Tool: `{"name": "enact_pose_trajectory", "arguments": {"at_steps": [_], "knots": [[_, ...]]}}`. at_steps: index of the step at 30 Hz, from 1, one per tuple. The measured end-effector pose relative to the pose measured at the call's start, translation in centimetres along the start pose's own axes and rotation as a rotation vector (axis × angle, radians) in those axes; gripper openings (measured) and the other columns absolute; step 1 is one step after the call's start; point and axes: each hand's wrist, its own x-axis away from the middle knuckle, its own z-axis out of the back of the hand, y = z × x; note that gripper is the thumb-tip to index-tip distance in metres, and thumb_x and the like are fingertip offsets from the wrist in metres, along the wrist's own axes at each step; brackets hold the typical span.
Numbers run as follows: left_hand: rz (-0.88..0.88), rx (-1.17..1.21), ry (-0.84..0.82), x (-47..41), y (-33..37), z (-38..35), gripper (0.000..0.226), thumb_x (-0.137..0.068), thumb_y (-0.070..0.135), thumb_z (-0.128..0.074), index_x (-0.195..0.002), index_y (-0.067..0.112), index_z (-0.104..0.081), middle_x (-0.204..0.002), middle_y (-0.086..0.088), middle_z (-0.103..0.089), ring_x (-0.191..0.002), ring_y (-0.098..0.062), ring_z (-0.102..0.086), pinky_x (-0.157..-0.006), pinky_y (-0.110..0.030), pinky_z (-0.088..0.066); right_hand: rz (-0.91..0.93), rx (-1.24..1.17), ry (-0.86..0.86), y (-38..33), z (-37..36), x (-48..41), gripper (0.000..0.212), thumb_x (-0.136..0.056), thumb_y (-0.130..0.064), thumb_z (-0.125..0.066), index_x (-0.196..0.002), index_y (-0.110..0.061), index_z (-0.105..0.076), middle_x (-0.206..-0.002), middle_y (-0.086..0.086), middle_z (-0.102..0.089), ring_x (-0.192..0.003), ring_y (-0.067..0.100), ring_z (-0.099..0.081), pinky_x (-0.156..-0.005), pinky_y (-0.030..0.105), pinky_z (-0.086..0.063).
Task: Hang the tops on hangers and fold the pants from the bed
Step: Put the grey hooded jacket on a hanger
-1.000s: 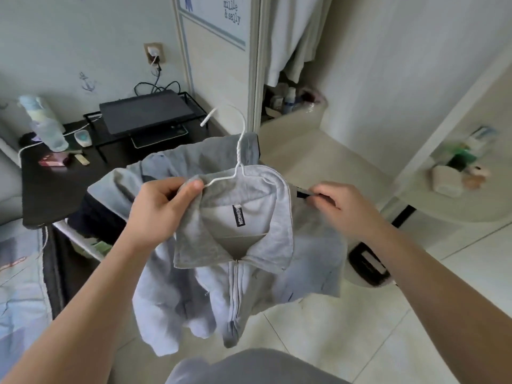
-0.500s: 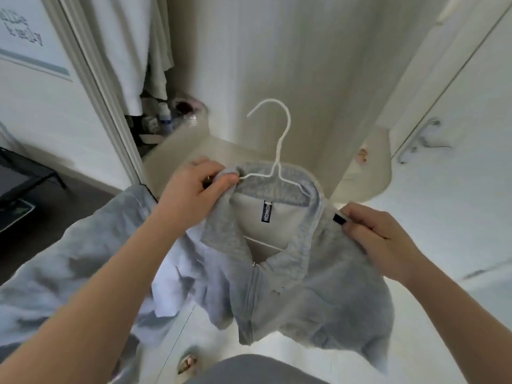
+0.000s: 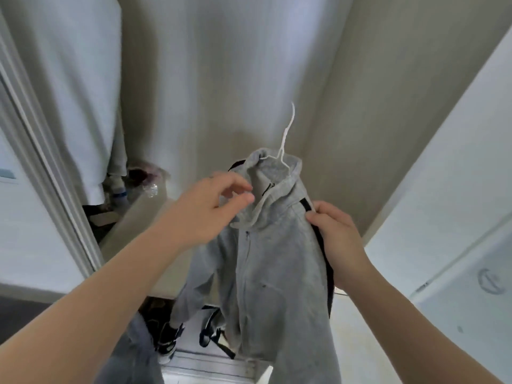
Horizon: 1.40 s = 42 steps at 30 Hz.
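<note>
Wall (image 3: pixel 221 79): pale and plain, filling the space behind and above both hands.
White garment (image 3: pixel 69 79): hangs well up and to the left of the left hand, beside a pale door frame (image 3: pixel 41 162).
White door (image 3: pixel 457 189): to the right of the right hand, well apart from it.
Grey jacket (image 3: pixel 277 259): the task's top, held in mid-air between the two hands, already on its hanger, with the body and one sleeve drooping below the grip.
Right hand (image 3: pixel 336 234): fingers curled round the jacket's shoulder, thumb on the front, clamped on the cloth beside a black stripe (image 3: pixel 322 245).
Left hand (image 3: pixel 216 206): at the collar's left edge, fingers loosely bent; blur hides whether it pinches the cloth, so I cannot tell.
Shoes (image 3: pixel 169 339): dark, on the floor far below the left hand.
Hanger (image 3: pixel 286 134): white wire, its hook rising from the collar above both hands.
Zip (image 3: pixel 246 261): closed, running down below the left hand.
</note>
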Motion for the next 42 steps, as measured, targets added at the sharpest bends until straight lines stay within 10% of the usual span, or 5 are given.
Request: {"name": "enact_pose_trajectory", "arguments": {"at_steps": [18,23,30,42], "knots": [[-0.092,-0.166,0.137,-9.9,2.4,14.6,0.036,-0.085,0.068,-0.055,-0.094,0.033,-0.06,-0.091,0.012,-0.066,-0.077,0.001,-0.06,-0.069,-0.017,-0.048,0.541,-0.18,-0.103,-20.2,-16.4,-19.8,0.015,-0.08,-0.024,-0.06,-0.072,-0.015,-0.05,-0.057,-0.007,-0.052,-0.055,0.012,-0.05,-0.052,0.023,-0.042],[-0.172,-0.368,0.216,-14.6,5.7,18.8,0.027,-0.089,0.064,-0.058,-0.081,0.054,-0.035,-0.069,0.043,-0.051,-0.062,0.014,-0.05,-0.053,-0.013,-0.036,0.707,-0.146,-0.129,-27.7,-18.9,-24.3,0.032,-0.085,-0.017,-0.055,-0.061,-0.023,-0.037,-0.059,-0.003,-0.041,-0.063,0.02,-0.04,-0.058,0.031,-0.034],[-0.106,-0.609,0.427,-22.2,8.8,24.7,0.036,-0.091,0.052,-0.062,-0.106,0.025,-0.044,-0.095,0.005,-0.063,-0.089,-0.019,-0.062,-0.08,-0.039,-0.053,0.878,-0.128,-0.137,-39.3,-20.8,-29.3,0.04,-0.09,-0.011,-0.055,-0.06,-0.022,-0.031,-0.06,0.004,-0.034,-0.061,0.021,-0.037,-0.058,0.033,-0.031],[-0.005,-1.044,0.552,-31.6,12.2,30.3,0.031,-0.093,0.024,-0.052,-0.12,0.019,-0.036,-0.095,-0.003,-0.054,-0.084,-0.03,-0.054,-0.072,-0.038,-0.043,0.848,0.047,-0.078,-49.6,-21.7,-36.9,0.017,-0.091,-0.012,-0.056,-0.075,-0.007,-0.051,-0.08,0.019,-0.056,-0.076,0.03,-0.057,-0.071,0.04,-0.044]]}}
